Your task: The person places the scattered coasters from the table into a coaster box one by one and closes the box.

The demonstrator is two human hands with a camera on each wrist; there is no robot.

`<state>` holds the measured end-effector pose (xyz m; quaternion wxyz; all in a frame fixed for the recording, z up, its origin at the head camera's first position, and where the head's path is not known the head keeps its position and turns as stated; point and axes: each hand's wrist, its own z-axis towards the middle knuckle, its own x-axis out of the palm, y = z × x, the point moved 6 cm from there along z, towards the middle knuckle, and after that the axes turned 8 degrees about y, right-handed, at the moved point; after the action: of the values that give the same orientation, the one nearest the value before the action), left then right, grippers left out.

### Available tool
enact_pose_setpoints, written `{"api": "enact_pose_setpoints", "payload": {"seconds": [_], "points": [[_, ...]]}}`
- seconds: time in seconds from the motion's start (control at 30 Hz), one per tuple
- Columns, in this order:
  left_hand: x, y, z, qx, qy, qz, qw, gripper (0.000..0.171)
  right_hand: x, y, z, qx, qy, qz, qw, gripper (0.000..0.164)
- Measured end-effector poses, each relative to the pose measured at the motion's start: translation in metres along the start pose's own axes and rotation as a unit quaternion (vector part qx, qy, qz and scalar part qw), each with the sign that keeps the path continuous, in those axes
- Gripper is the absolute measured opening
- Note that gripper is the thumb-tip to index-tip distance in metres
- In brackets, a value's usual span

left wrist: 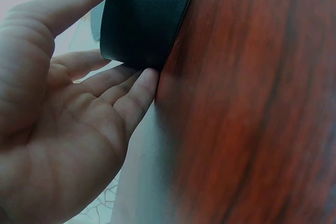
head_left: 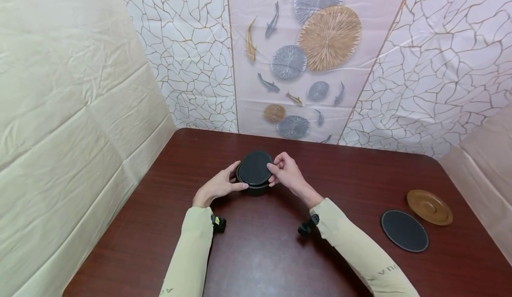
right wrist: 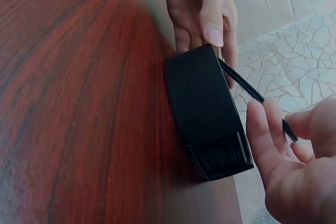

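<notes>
Centre frame — right hand (head_left: pixel 288 175) pinches tilted disc (head_left: pixel 255 168), left hand (head_left: pixel 219 185) grips holder (head_left: pixel 257 191) — a slack pinch could drop it!

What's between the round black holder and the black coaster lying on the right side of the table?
Starting at the black holder, the head view shows the right hand, then its sleeve, then bare tabletop before the black coaster.
</notes>
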<state>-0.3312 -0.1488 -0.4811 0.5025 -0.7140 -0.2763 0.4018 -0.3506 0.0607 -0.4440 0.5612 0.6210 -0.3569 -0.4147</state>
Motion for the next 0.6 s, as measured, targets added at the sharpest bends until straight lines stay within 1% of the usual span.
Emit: {"api": "enact_pose_setpoints", "payload": {"seconds": [0.13,0.23,0.3,0.43,0.6], "points": [[0.000,-0.002,0.000,0.007,0.003,-0.002,1.0000,0.093,0.004,-0.001,0.000,0.009,0.009,0.013,1.000,0.022],[0.001,-0.002,-0.001,0.006,0.004,-0.003,1.0000,0.093,0.002,-0.002,-0.001,0.012,0.010,0.018,1.000,0.021],[0.001,-0.001,-0.001,0.000,0.003,-0.004,1.0000,0.096,0.000,-0.004,-0.001,0.020,0.013,0.011,1.000,0.020],[0.000,0.001,-0.002,-0.013,-0.002,-0.006,0.9999,0.100,-0.007,-0.006,-0.003,0.041,0.026,-0.030,0.998,0.021],[0.000,0.002,-0.002,-0.018,-0.006,-0.003,0.9998,0.100,-0.018,-0.003,-0.007,0.057,0.055,-0.095,0.992,0.028]]}}
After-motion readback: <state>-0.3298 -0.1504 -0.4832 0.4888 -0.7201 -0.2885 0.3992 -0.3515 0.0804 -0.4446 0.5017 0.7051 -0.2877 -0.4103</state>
